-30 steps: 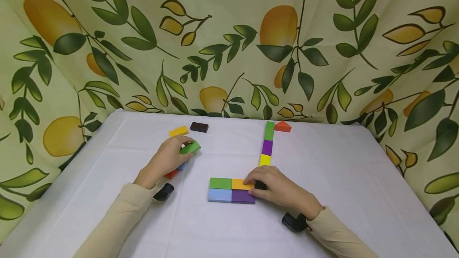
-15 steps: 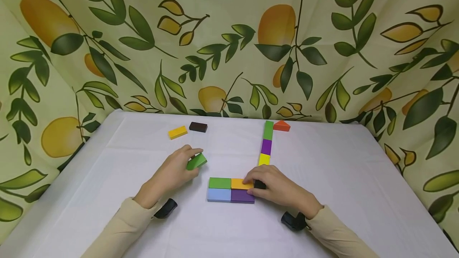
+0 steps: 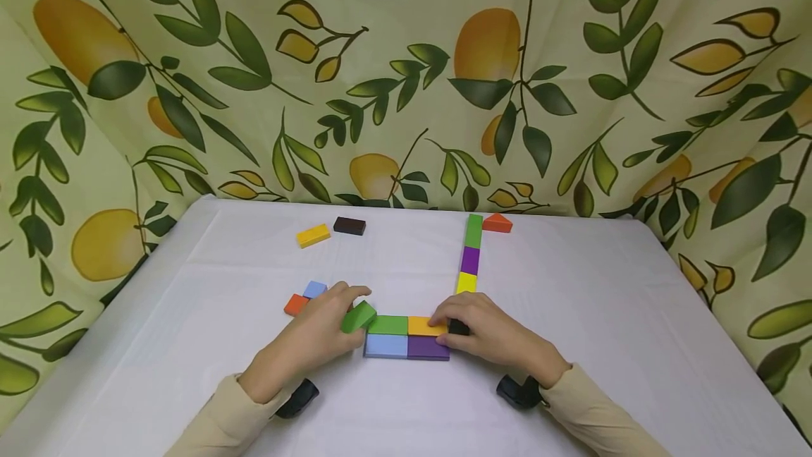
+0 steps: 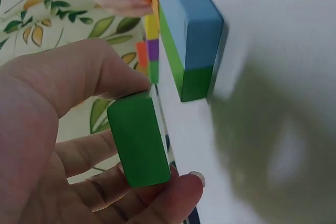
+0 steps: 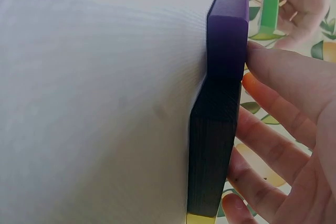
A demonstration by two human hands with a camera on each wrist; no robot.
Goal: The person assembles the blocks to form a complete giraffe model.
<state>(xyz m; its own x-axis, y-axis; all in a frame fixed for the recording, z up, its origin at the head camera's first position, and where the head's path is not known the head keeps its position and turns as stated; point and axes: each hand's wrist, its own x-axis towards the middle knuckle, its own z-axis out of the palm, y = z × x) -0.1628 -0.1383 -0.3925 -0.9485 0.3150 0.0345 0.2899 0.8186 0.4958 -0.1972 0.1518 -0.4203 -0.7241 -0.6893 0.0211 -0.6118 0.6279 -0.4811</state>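
Observation:
My left hand (image 3: 311, 337) pinches a green block (image 3: 359, 317) between thumb and fingers, tilted beside the left end of a flat rectangle of blocks. In the left wrist view that green block (image 4: 139, 140) shows end-on, apart from the rectangle. A green block (image 3: 388, 325) and an orange block (image 3: 426, 326) form the rectangle's back row; a light blue block (image 3: 386, 345) and a purple block (image 3: 428, 348) form its front. My right hand (image 3: 497, 333) rests at the right end, fingertips on the orange and purple blocks. Partly under it lies a black block (image 3: 458, 328).
From the black block a row runs back: yellow block (image 3: 466, 282), purple block (image 3: 470, 260), green block (image 3: 473, 231). A red triangular block (image 3: 497, 223) lies beside its far end. Left lie yellow (image 3: 313, 235), dark (image 3: 349, 226), light blue (image 3: 314, 290) and red blocks (image 3: 294, 305).
My left hand has carried the green block right and nearer to me, to the rectangle's left end, uncovering the loose light blue and red blocks. My right hand has stayed in place.

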